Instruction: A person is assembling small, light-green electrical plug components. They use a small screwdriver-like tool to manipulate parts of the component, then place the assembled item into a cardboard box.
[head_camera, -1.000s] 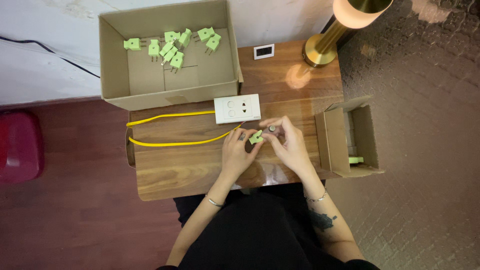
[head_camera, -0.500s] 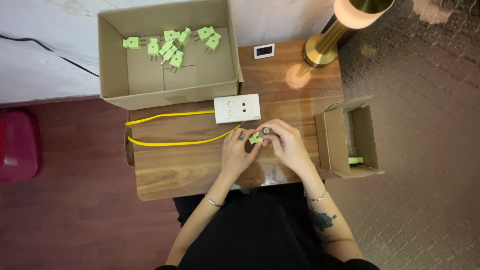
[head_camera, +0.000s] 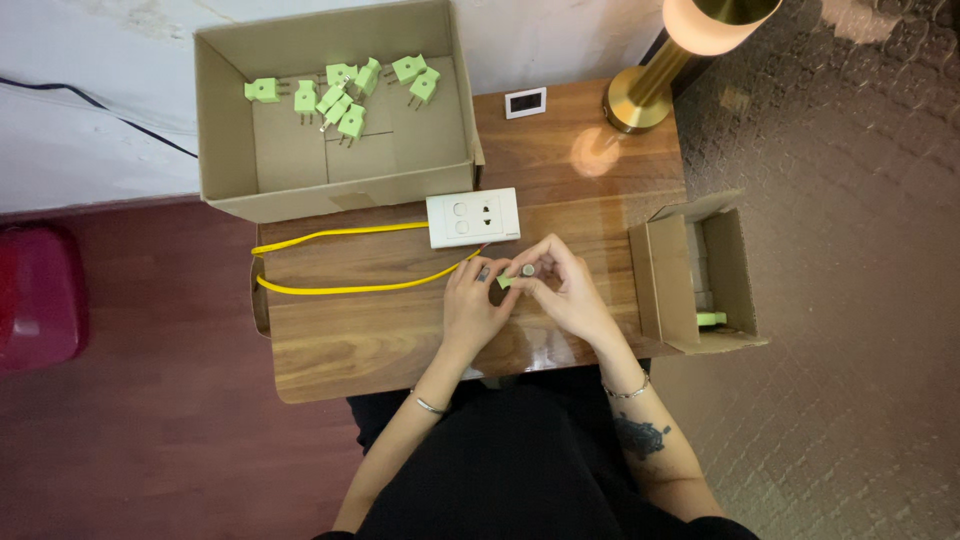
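Now | both hands' fingers (head_camera: 487, 272) grasping green plug (head_camera: 508, 281) | axis unclear, mostly hidden

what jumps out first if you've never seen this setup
The bright yellow cable looping over the wooden table to the white socket block. Just below it, the left hand and right hand pinch a small green plug. More green plugs lie in the big cardboard box behind.
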